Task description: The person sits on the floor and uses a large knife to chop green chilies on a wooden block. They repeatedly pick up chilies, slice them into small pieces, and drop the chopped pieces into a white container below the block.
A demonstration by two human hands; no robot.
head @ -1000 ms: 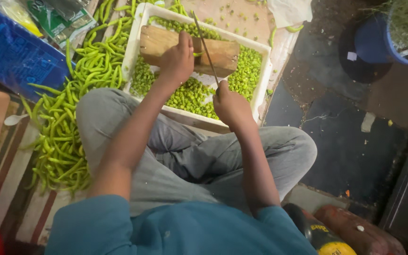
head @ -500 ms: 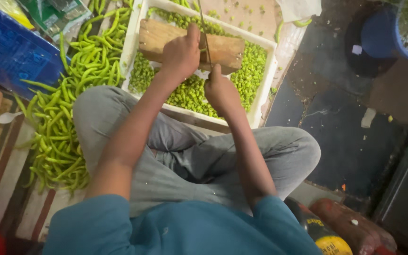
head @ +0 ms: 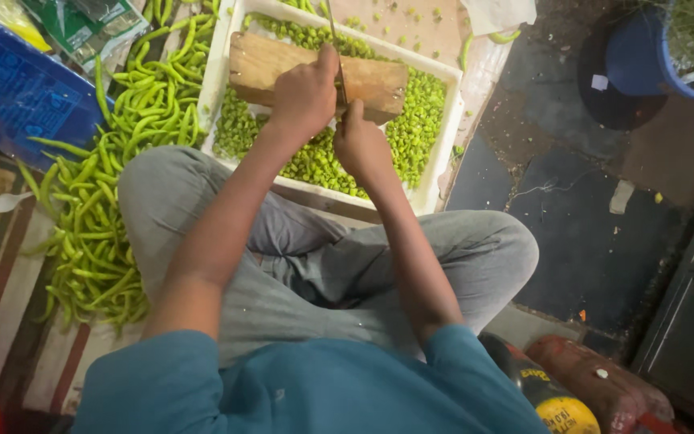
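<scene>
1. While the left hand (head: 305,95) presses flat on the wooden block (head: 379,80), the right hand (head: 361,145) is closed round the knife (head: 337,48) handle, blade upright over the block.
2. Chopped chillies (head: 423,120) fill the white tray (head: 443,169) under the block; light, likely slippery bits.
3. Whole green chillies (head: 106,201), slim and bendy, lie heaped on the floor left of the knee; best pinched by the stalk.

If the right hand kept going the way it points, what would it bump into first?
Probably the wooden block. The right hand holds a knife and points away from the body, toward that block lying across the white tray of chopped green pieces. Depth is hard to judge.
</scene>
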